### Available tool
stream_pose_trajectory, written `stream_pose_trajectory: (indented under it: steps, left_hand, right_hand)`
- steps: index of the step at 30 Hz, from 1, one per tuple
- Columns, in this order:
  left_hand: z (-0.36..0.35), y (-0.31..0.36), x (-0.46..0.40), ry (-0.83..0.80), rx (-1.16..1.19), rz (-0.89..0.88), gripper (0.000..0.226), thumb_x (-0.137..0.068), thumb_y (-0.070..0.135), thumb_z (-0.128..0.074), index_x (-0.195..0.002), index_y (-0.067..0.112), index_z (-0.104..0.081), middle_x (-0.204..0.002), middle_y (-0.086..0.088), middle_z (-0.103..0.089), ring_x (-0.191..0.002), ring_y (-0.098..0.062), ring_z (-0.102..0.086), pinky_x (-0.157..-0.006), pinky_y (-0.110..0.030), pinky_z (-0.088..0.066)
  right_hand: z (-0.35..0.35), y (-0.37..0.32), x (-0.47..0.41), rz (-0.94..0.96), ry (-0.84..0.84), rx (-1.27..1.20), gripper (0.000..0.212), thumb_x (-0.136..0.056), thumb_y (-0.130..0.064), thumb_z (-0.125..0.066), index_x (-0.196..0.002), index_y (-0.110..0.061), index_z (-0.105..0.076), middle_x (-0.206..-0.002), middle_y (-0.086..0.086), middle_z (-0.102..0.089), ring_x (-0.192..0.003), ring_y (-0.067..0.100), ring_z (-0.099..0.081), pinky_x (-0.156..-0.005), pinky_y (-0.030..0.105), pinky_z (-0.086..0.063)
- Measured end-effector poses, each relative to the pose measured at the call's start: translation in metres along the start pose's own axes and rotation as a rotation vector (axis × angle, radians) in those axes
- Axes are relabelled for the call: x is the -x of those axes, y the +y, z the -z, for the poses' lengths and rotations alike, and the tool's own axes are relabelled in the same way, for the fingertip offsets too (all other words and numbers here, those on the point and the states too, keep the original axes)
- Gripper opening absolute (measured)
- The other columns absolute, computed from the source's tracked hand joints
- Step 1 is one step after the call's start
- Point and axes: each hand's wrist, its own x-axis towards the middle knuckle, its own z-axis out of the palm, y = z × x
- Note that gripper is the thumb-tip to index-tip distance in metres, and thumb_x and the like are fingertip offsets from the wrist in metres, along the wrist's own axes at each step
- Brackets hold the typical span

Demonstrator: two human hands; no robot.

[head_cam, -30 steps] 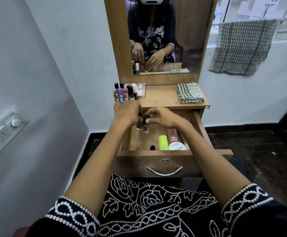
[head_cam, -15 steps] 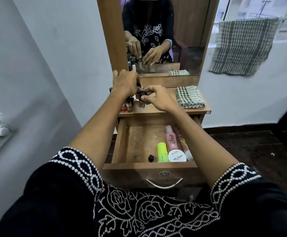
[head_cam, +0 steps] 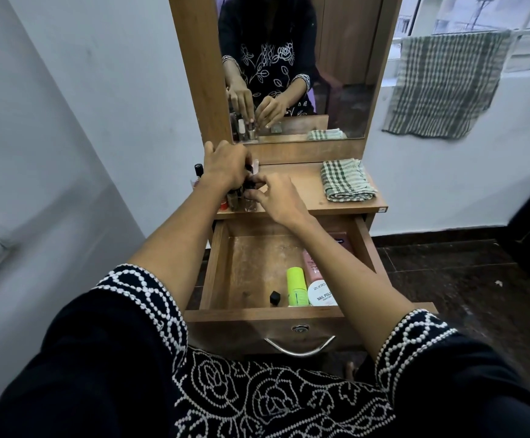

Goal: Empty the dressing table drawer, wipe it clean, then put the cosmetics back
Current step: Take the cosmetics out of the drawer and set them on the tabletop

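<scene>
The wooden drawer (head_cam: 216, 267) stands pulled out below the tabletop (head_cam: 308, 191). In it lie a lime-green tube (head_cam: 296, 286), a pink tube (head_cam: 311, 267), a white nail-polish-remover jar (head_cam: 320, 294) and a small black cap (head_cam: 274, 297). Both hands are over the tabletop's left front corner. My left hand (head_cam: 226, 165) grips small nail polish bottles (head_cam: 235, 199) whose bases touch the top. My right hand (head_cam: 273, 194) pinches the cap of another small bottle (head_cam: 250, 202) beside them. More bottles (head_cam: 198, 172) stand behind, mostly hidden.
A folded green-checked cloth (head_cam: 345, 180) lies on the right of the tabletop. The mirror (head_cam: 295, 67) rises behind it. A checked towel (head_cam: 447, 83) hangs on the window rail at right. A white wall (head_cam: 68, 121) with a switch plate is close on the left.
Both hands have carried the small bottles from above the drawer up onto the left of the tabletop, where their bases now rest.
</scene>
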Motion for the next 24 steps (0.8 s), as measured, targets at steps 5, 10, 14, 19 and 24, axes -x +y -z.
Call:
stream_pose_trajectory:
  steps: [5,10,14,19,24]
  left_hand:
    - [-0.006,-0.003,-0.002,0.013,-0.015,-0.031,0.020,-0.089,0.018,-0.062,-0.108,0.021,-0.065,-0.113,-0.006,-0.065,-0.118,-0.027,-0.042,-0.093,-0.042,-0.026]
    - [-0.008,-0.004,-0.001,0.020,-0.029,-0.042,0.023,-0.088,0.014,-0.062,-0.110,0.020,-0.065,-0.115,-0.008,-0.065,-0.118,-0.028,-0.042,-0.093,-0.042,-0.026]
    - [-0.006,-0.006,-0.003,0.002,-0.055,-0.038,0.024,-0.089,0.018,-0.061,-0.113,0.021,-0.065,-0.116,-0.009,-0.064,-0.119,-0.028,-0.042,-0.093,-0.042,-0.025]
    - [-0.005,-0.005,-0.004,0.013,-0.073,-0.053,0.026,-0.093,0.016,-0.055,-0.117,0.023,-0.064,-0.119,-0.008,-0.063,-0.120,-0.027,-0.041,-0.095,-0.042,-0.024]
    - [-0.003,-0.004,-0.001,0.060,-0.056,-0.060,0.028,-0.094,0.013,-0.053,-0.119,0.020,-0.063,-0.119,-0.010,-0.063,-0.118,-0.028,-0.041,-0.093,-0.042,-0.025]
  right_hand:
    - [-0.005,0.002,0.000,-0.017,0.031,-0.030,0.028,-0.083,-0.012,-0.068,-0.111,-0.009,-0.066,-0.099,0.010,-0.071,-0.081,0.019,-0.066,-0.073,0.032,-0.051]
    - [-0.010,0.008,0.001,-0.041,0.011,-0.056,0.024,-0.077,-0.008,-0.073,-0.101,-0.008,-0.070,-0.093,0.009,-0.071,-0.087,0.020,-0.068,-0.079,0.042,-0.056]
    - [-0.015,0.011,0.002,-0.055,0.036,-0.067,0.024,-0.077,-0.011,-0.074,-0.101,-0.009,-0.071,-0.092,0.008,-0.072,-0.082,0.019,-0.068,-0.078,0.041,-0.056]
    - [-0.016,0.013,-0.003,-0.060,0.046,-0.049,0.022,-0.076,-0.013,-0.075,-0.098,-0.011,-0.072,-0.090,0.008,-0.072,-0.082,0.019,-0.068,-0.077,0.039,-0.056]
    - [-0.014,0.013,-0.004,-0.060,0.044,-0.023,0.022,-0.076,-0.013,-0.075,-0.097,-0.010,-0.073,-0.090,0.008,-0.073,-0.085,0.017,-0.068,-0.078,0.036,-0.056]
